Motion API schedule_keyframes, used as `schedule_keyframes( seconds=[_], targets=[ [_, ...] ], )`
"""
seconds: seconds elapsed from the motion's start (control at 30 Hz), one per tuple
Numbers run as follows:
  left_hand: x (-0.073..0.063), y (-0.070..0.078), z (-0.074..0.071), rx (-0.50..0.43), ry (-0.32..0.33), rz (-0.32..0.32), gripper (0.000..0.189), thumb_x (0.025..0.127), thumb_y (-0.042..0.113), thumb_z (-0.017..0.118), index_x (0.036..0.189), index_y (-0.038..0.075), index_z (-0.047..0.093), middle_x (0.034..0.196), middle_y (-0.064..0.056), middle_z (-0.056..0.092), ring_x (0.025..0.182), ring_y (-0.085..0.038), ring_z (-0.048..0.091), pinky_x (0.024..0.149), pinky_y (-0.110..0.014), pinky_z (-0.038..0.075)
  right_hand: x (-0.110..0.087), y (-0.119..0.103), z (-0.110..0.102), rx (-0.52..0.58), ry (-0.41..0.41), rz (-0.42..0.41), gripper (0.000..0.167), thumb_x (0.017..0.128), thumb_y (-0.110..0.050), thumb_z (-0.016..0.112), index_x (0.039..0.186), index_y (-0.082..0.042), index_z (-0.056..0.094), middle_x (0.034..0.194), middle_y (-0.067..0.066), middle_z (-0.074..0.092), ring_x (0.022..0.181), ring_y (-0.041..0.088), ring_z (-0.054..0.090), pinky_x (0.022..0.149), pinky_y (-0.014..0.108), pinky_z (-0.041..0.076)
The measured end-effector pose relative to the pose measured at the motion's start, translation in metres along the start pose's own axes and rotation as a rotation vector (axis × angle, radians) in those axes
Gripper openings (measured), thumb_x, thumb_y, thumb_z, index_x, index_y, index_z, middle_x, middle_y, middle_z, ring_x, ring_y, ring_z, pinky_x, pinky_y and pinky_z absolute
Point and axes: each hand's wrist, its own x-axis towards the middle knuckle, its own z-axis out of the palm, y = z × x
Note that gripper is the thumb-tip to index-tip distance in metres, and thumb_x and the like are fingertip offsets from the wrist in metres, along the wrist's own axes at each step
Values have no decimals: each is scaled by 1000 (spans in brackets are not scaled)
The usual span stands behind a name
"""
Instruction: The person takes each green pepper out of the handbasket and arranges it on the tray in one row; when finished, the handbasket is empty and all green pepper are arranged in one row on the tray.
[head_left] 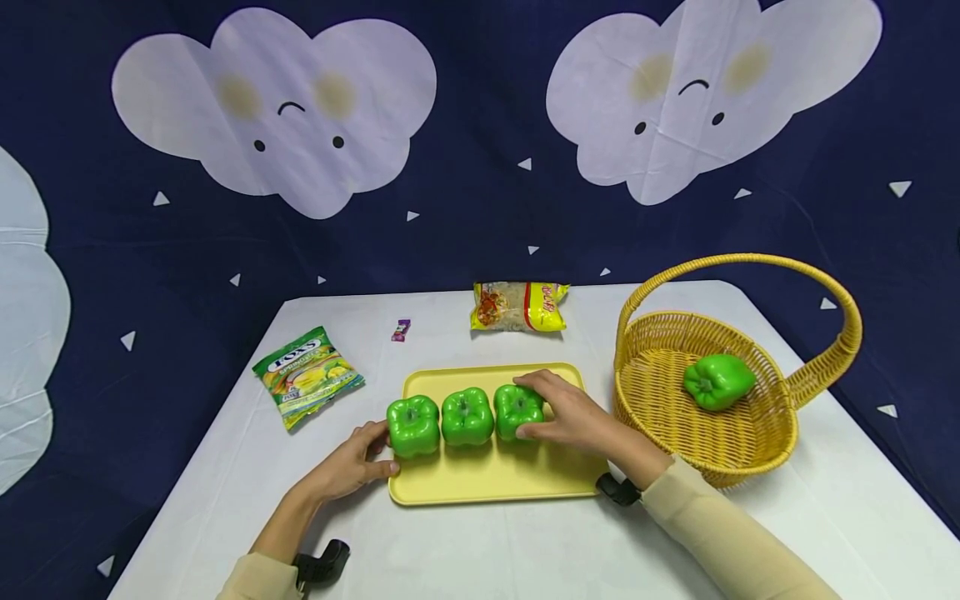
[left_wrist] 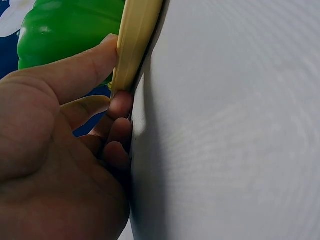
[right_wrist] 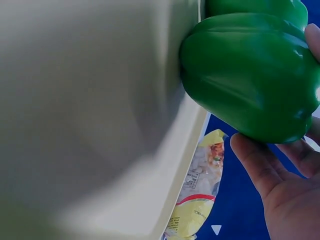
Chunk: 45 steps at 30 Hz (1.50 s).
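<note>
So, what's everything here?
Table: one, white, centre
Tray: one, yellow, mid-table
Basket: one, golden, right of tray
Tray peppers: three, green, in a row
Basket pepper: one, green, inside
Fox's bag: one, green, left of tray
Small packet: one, purple, table's far side
Larger packet: one, yellow and clear, behind tray
Backdrop: one, navy, behind table
Clouds: three, pale, on backdrop
Triangles: many, white, on backdrop
Sleeves: two, beige, near side
Wrist devices: two, black, on wrists
Left hand: one, tray's left edge
Right hand: one, gripping rightmost tray pepper
</note>
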Motion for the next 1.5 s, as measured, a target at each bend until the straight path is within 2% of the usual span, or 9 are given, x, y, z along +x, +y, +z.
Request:
schedule_keyframes(
  seconds=[0.23,0.37,0.6,0.9,1.07,1.5],
  targets=[
    [1,-2,0,12,2,0,64,79,23,73,134,4,46,106,-8,50,100,-21,40,87,-33,35,1,-2,0,3,-7,4,72,75,-41,76,136,-15,48,129,4,53,118,25,53,97,47,44],
    [2,-3,2,15,-1,-14,64,78,23,73,134,5,46,106,-7,49,99,-20,39,87,-34,35,1,-1,-1,-4,-7,11,74,74,-43,76,136,-15,47,131,5,52,121,27,51,100,48,42],
    [1,-1,0,11,-1,-3,64,78,23,73,134,4,47,106,-8,50,99,-20,40,87,-33,35,-1,-1,-9,-2,-13,28,77,74,-47,74,138,-17,45,136,6,49,121,28,51,99,49,42],
    [1,-1,-1,-6,-11,11,65,79,23,73,134,2,45,106,-9,49,100,-21,39,87,-35,35,-5,2,-31,11,83,-41,73,73,-42,77,135,-14,49,130,5,54,111,30,56,90,44,47],
    [1,-1,-1,-5,-6,7,64,79,22,73,134,3,46,106,-8,49,99,-21,39,87,-34,35,-10,4,-45,-4,111,-43,71,74,-36,78,134,-12,49,132,7,53,115,29,54,92,45,47],
    [1,-1,-1,-5,-6,2,65,79,23,73,134,4,46,107,-8,49,100,-21,40,87,-35,35,-30,10,-88,-76,135,34,68,77,-37,75,135,-12,48,131,7,53,111,30,54,89,49,46]
  ],
)
